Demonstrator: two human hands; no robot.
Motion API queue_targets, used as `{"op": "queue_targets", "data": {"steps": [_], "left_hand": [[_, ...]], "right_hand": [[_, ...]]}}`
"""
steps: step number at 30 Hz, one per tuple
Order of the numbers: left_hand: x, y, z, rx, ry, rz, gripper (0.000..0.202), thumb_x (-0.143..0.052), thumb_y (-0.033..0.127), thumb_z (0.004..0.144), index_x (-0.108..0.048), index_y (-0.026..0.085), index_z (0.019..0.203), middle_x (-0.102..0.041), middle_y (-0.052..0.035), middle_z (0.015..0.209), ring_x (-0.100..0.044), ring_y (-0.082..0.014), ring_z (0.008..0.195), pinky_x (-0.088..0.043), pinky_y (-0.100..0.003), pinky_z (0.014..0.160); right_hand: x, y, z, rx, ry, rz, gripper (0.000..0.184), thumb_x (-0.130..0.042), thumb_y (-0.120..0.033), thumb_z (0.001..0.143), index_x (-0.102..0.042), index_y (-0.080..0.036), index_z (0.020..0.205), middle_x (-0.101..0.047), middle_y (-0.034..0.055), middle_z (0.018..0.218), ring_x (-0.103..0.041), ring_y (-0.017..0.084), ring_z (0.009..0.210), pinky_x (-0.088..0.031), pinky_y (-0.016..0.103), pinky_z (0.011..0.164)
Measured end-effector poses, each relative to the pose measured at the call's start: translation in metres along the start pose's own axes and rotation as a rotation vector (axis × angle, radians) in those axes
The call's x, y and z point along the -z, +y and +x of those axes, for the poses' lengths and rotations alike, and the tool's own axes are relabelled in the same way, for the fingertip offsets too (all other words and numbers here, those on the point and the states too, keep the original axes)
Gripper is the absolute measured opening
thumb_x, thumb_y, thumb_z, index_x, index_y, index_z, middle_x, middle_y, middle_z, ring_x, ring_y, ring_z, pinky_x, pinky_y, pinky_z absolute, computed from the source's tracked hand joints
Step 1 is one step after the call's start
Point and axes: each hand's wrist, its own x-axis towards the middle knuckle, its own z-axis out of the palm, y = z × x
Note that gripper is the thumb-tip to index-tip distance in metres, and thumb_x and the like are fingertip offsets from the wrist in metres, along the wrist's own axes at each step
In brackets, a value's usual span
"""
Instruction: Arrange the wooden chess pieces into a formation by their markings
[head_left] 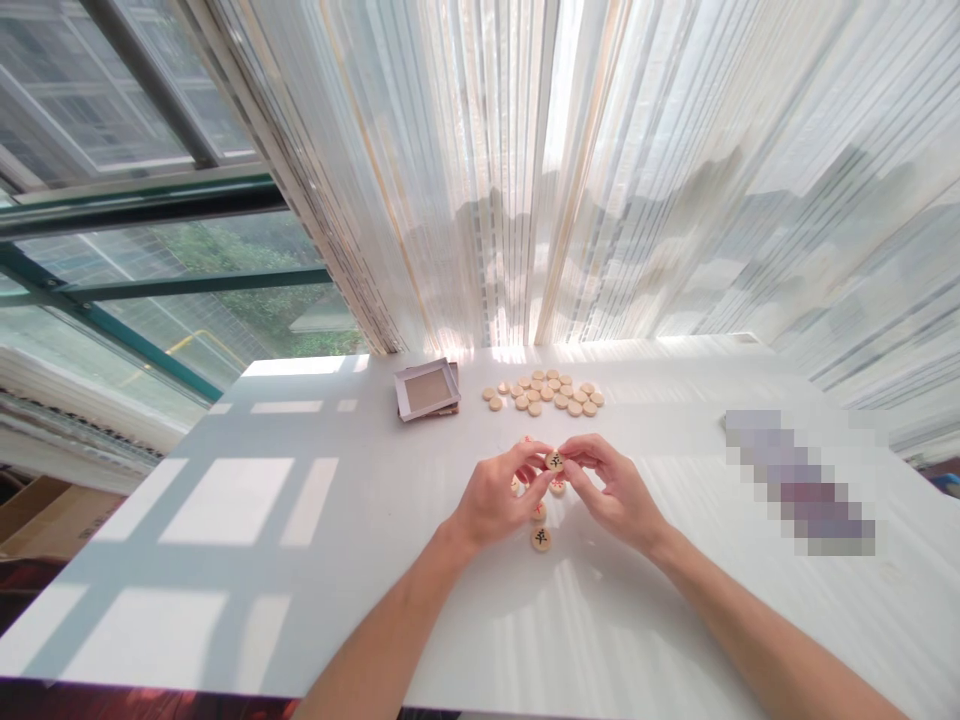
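Note:
Both hands meet over the middle of the white table (300,560). My left hand (496,495) and my right hand (611,487) pinch one round wooden game piece (554,461) with a dark character on its face, held between the fingertips of both. Under the hands lie a few more such pieces, one (541,539) nearest me and one (557,487) partly hidden. Farther back lies a cluster of several plain wooden pieces (545,393).
A small open cardboard box (427,389) sits at the back left of the cluster. A blurred patch (802,480) covers something on the right of the table. Sheer striped curtains (600,170) hang behind the table; windows are at left.

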Motion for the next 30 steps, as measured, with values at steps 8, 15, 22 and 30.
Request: {"op": "queue_targets", "data": {"steps": [8, 15, 22, 30], "left_hand": [[0.0010, 0.0020, 0.0015, 0.022, 0.011, -0.094, 0.025, -0.061, 0.028, 0.093, -0.060, 0.024, 0.117, -0.074, -0.0042, 0.106, -0.071, -0.0139, 0.074, -0.059, -0.027, 0.074], [0.0010, 0.0026, 0.0032, 0.078, 0.020, -0.231, 0.020, -0.054, 0.030, 0.098, -0.061, 0.020, 0.113, -0.074, -0.0054, 0.100, -0.071, -0.0139, 0.075, -0.058, -0.029, 0.076], [0.0004, 0.0033, 0.0035, 0.106, 0.018, -0.248, 0.020, -0.059, 0.031, 0.094, -0.060, 0.020, 0.111, -0.074, -0.0052, 0.095, -0.071, -0.0151, 0.078, -0.058, -0.029, 0.077], [-0.0014, -0.0006, 0.0030, 0.151, 0.070, -0.231, 0.020, -0.065, 0.037, 0.090, -0.061, 0.020, 0.099, -0.073, -0.0027, 0.086, -0.071, -0.0147, 0.074, -0.057, -0.027, 0.073]], "right_hand": [[-0.0003, -0.0010, 0.0000, 0.036, -0.020, 0.003, 0.017, -0.062, -0.029, 0.094, -0.061, -0.023, 0.110, -0.068, 0.0064, 0.099, -0.069, 0.020, 0.085, -0.060, 0.036, 0.081], [-0.0017, -0.0047, -0.0014, 0.042, -0.027, -0.013, 0.016, -0.062, -0.030, 0.095, -0.062, -0.023, 0.110, -0.070, 0.0063, 0.100, -0.069, 0.020, 0.084, -0.060, 0.036, 0.079], [-0.0036, -0.0059, -0.0018, 0.067, -0.024, -0.047, 0.016, -0.062, -0.030, 0.094, -0.062, -0.024, 0.109, -0.070, 0.0067, 0.098, -0.068, 0.020, 0.082, -0.060, 0.037, 0.077], [-0.0045, -0.0057, -0.0029, 0.090, -0.051, -0.074, 0.015, -0.061, -0.029, 0.094, -0.063, -0.024, 0.109, -0.070, 0.0069, 0.096, -0.068, 0.020, 0.081, -0.060, 0.037, 0.076]]}}
